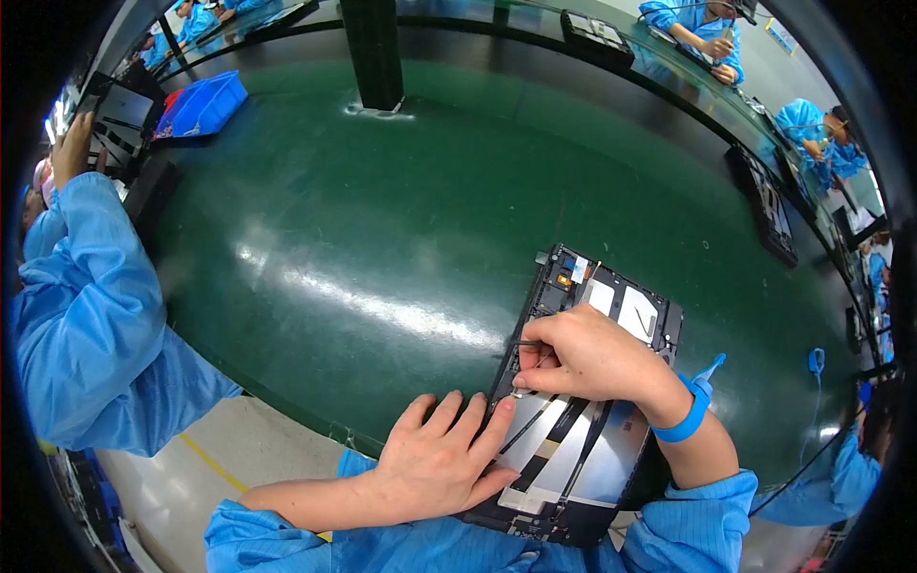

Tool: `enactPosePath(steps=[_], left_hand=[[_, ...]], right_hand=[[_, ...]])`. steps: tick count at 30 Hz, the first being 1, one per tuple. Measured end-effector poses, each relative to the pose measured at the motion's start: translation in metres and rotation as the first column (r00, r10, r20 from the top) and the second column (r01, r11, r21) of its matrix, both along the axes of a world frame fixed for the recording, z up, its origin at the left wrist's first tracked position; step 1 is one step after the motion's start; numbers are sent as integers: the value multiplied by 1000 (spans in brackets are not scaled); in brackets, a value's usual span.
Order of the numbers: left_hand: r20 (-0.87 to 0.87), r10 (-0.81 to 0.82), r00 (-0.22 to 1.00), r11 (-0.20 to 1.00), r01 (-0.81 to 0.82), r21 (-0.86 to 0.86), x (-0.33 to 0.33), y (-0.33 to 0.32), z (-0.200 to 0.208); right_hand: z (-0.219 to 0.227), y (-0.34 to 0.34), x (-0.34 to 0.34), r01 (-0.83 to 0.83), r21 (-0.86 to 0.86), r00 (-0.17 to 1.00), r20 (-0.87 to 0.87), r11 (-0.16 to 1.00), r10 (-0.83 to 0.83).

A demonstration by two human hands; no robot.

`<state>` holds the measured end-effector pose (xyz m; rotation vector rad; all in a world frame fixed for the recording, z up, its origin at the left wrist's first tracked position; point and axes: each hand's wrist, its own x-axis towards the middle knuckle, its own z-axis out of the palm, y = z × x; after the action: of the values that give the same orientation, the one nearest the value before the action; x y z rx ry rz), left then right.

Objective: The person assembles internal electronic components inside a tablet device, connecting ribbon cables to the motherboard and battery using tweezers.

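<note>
- Bending inward from the near right, my right hand (597, 355) closed its fingertips on a slim dark piece (525, 343), mostly hidden, above the opened flat device (585, 435).
- My left hand (437, 456) lay palm down, fingers extended and loosely spread, at the device's left edge.
- A blue strap (690, 413) circled my right wrist.
- The device lay at the near right of the glossy green table (401, 229).
- Far left stood a blue bin (202, 103); left, a co-worker (91, 306) wore blue.

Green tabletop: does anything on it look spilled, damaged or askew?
Pale, uneven marks at the black post's foot stand out against the dark surface; I can't tell whether they're residue or damage. The opened device merely lies slanted.
</note>
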<state>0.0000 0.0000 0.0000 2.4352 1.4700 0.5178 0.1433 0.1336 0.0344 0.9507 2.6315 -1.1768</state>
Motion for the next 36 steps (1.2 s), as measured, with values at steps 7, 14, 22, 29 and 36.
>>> enactPosePath(steps=[7,14,22,29,36], left_hand=[[4,25,1000,999,-25,-38,33,0,7],[7,-8,1000,998,8,-66,29,6,11],[48,-5,999,996,9,-84,48,7,9],[85,-5,996,1000,4,14,52,5,-5],[70,-16,997,1000,15,8,64,4,-5]], right_hand=[[12,4,26,-13,-84,999,38,996,16],[5,0,29,2,3,1000,-23,1000,-2],[5,-14,46,20,201,999,38,979,-28],[-8,-14,74,202,265,967,-208,943,-149],[2,7,85,239,245,956,-229,940,-184]])
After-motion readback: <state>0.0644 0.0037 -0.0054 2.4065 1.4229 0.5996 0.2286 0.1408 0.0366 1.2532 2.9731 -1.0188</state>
